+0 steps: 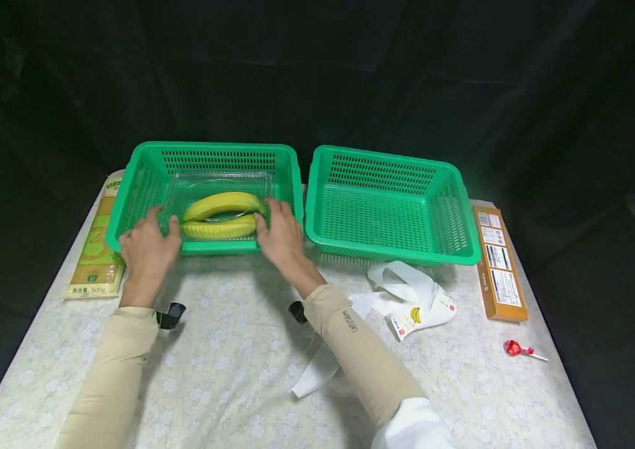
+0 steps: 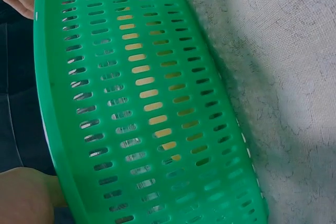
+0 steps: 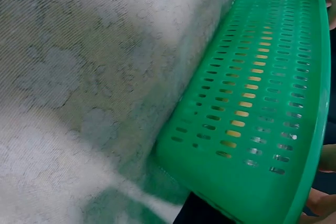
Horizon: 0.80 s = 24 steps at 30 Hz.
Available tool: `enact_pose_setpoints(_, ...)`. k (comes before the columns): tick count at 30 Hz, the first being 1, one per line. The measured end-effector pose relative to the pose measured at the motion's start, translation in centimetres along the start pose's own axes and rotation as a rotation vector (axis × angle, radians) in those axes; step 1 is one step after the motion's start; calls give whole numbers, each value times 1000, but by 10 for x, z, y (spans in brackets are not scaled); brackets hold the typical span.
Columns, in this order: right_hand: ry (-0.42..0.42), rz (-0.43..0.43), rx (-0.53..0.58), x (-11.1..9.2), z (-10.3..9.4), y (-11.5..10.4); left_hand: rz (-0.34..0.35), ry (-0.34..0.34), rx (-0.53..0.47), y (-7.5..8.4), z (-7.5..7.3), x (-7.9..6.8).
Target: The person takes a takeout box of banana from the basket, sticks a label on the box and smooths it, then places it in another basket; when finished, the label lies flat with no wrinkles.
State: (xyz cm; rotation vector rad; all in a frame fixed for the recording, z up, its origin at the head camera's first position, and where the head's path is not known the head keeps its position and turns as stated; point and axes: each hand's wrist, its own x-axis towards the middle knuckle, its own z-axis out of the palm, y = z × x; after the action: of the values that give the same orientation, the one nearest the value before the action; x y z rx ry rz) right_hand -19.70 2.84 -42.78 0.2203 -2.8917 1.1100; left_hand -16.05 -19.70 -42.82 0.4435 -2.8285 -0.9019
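A clear plastic box [image 1: 217, 181] with yellow bananas [image 1: 222, 204] in it lies in the left green basket [image 1: 213, 148]. My left hand [image 1: 151, 249] reaches over the basket's front rim and holds the box by its left end, thumb toward the bananas. At the right end, my right hand [image 1: 282, 237] grips the box with its fingers inside the basket. Both wrist views face the basket's slotted front wall [image 2: 136, 93], with yellow showing through the slots. Only parts of the hands appear there, at the rim, and their fingertips are partly hidden.
Beside it stands a second green basket [image 1: 373, 215]. A yellow-green 500g packet [image 1: 95, 255] lies at the left, an orange-brown box [image 1: 499, 265] at the right. A curled white paper strip [image 1: 424, 312] with a banana print and a red lollipop [image 1: 512, 348] lie in front.
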Motion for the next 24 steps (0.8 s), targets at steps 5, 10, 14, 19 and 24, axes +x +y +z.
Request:
enact_pose_setpoints(5,3,-9,23,-2,-2,1,1,17,-23,0,-2,-2)
enact_pose_setpoints(10,15,-17,12,-3,-2,2,2,32,-30,-1,-1,-3)
enact_pose_setpoints(14,22,-14,22,-3,-3,1,0,48,-28,-1,1,-4)
enact_pose_setpoints(19,25,-12,55,-3,-5,1,-2,67,-42,-1,0,-4)
enact_pose_setpoints(24,12,9,100,-3,-7,1,-14,64,-52,0,-1,-5)
